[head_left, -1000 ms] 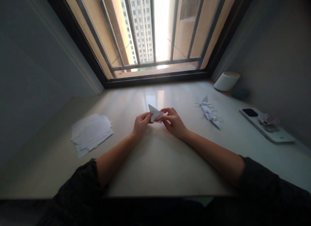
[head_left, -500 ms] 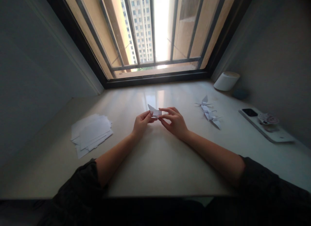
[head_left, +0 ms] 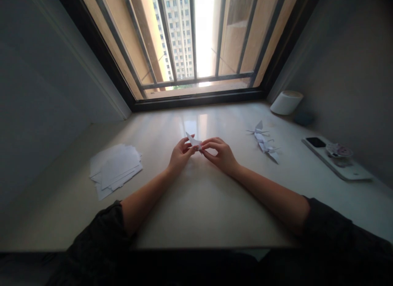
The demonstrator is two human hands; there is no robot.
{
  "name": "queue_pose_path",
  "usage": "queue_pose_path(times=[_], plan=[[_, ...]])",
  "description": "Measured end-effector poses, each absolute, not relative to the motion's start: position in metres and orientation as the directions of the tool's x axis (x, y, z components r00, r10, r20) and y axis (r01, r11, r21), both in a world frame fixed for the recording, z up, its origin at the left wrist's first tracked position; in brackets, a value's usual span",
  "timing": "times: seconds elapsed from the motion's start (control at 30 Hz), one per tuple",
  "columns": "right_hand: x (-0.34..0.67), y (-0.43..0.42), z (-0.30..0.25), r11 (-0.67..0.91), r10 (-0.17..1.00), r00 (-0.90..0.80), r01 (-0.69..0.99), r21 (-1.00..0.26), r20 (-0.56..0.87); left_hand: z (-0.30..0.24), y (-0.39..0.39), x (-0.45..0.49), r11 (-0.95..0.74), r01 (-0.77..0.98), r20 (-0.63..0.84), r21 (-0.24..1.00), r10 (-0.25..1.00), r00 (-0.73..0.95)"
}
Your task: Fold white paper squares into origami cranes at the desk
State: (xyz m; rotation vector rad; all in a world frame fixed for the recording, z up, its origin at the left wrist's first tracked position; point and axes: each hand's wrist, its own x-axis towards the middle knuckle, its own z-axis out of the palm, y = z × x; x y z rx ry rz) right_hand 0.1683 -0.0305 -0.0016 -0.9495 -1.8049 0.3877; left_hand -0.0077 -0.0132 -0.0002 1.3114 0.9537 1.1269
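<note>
A small piece of folded white paper is held between both hands over the middle of the sill, one pointed flap rising to the upper left. My left hand grips it from the left, thumb laid along its near side and fingers behind. From the right, my right hand pinches its near right end between thumb and fingertips. The fingers hide much of the paper, so its full shape cannot be made out. Folded white paper cranes lie in a row to the right of my right hand.
Left of my arms lies a loose stack of white paper sheets. On the right is a phone with a round attachment on it. A white cylindrical object sits in the back right corner. A barred window closes off the far side.
My right fingers have drawn together into a pinch at the paper's right end. My left thumb has moved right along the paper, and less of the paper shows now.
</note>
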Motion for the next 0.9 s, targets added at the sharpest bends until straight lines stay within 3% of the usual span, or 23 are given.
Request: queue_pose_path(times=[0.4, 0.9], plan=[[0.168, -0.0294, -0.0058, 0.489, 0.869, -0.081, 0.29, -0.823, 0.488, 0.0035, -0.0141, -0.0085, -0.087, -0.104, 0.109, 0.991, 0.97, 0.219], [0.1685, -0.0268, -0.0062, 0.456, 0.89, -0.099, 0.237, -0.858, 0.446, 0.0029, -0.0127, -0.0085, -0.043, -0.103, 0.067, 0.994, 0.969, 0.239]])
